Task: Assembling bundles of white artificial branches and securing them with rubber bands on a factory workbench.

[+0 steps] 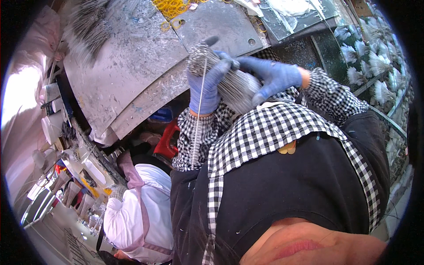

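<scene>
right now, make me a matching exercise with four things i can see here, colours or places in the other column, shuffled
Things:
1. rubber bands
2. bundle of thin strands
3. apron
4. gloves

Colours and places:
A. black and white checks
B. grey, gripped by the left hand
C. plain blue
D. yellow, lying on the worktop

Right pairs: 1-D, 2-B, 3-A, 4-C

Left: I'm seeing a co-worker (pixel 155 198) in a white top (pixel 126 218).
Below the desk (pixel 137 62): a blue object (pixel 162 115) is showing.
Farther across: yellow bands (pixel 170 7) are lying heaped.
</scene>
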Demonstrator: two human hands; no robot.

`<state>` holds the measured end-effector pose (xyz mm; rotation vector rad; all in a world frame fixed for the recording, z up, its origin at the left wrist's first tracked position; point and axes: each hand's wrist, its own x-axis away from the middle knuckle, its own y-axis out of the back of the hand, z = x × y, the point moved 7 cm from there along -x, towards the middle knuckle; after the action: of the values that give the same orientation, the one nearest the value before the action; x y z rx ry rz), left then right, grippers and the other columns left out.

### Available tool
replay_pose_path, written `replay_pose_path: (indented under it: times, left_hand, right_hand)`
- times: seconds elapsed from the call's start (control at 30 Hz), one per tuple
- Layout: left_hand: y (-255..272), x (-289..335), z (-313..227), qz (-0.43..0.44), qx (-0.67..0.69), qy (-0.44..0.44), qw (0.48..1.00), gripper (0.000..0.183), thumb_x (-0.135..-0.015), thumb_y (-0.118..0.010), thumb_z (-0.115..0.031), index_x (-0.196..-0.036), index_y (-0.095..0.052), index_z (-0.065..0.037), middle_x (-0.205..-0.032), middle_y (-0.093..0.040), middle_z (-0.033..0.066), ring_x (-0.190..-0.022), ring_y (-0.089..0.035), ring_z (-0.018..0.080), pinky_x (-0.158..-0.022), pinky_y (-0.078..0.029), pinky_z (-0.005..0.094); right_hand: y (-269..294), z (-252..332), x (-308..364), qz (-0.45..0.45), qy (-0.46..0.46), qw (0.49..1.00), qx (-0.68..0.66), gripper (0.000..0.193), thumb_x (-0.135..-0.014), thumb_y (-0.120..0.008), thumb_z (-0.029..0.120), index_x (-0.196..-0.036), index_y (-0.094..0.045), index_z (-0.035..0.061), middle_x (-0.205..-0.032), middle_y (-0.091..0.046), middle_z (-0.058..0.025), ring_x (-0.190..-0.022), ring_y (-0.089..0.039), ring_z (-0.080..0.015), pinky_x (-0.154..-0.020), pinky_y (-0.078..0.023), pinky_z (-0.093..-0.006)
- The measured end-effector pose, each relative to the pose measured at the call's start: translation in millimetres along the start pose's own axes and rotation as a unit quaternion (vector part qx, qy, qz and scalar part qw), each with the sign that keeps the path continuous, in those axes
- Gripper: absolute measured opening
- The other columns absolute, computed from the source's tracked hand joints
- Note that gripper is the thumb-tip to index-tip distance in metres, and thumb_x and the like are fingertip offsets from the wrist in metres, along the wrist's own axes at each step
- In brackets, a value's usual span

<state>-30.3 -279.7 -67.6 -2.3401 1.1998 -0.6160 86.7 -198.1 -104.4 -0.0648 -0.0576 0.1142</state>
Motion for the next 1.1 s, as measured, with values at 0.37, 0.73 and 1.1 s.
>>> replay_pose_path:
  times: [0.37,0.73,1.1]
  left_hand:
    - [21.0,-7.6,44.6,-0.006,-0.229,-0.02,0.973,0.037,-0.084,-0.074,-0.009,-0.116,-0.059,0.001,-0.091,-0.07,0.0101,-0.083,-0.069,0.02,-0.076,-0.057,0.0323]
    - [13.6,-19.4,-14.3,0.013,0.142,0.07,0.987,0.058,-0.083,-0.069,-0.022,-0.132,-0.047,0.0,-0.113,-0.064,0.0207,-0.099,-0.068,0.0277,-0.085,-0.059,0.0403]
    - [-12.3,-85.4,-49.4,0.047,-0.315,-0.265,0.91,0.049,-0.072,-0.078,0.0,-0.115,-0.054,-0.003,-0.101,-0.069,0.0063,-0.091,-0.069,0.0131,-0.082,-0.056,0.0276]
  right_hand:
    - [44.0,188.5,-22.4,-0.244,0.296,0.843,0.377,0.043,-0.085,-0.073,0.026,-0.123,-0.063,0.0081,-0.1,-0.067,-0.0086,-0.085,-0.067,-0.0152,-0.072,-0.058,-0.0257]
    - [24.4,112.0,-34.1,-0.064,0.375,0.742,0.552,0.043,-0.08,-0.076,0.02,-0.121,-0.068,0.022,-0.13,-0.063,0.0033,-0.116,-0.058,-0.0195,-0.101,-0.049,-0.0348]
    - [76.2,277.8,-67.6,-0.148,0.61,0.611,0.482,0.044,-0.093,-0.055,0.007,-0.136,-0.052,-0.0026,-0.125,-0.064,-0.0171,-0.111,-0.062,-0.0256,-0.096,-0.051,-0.0391]
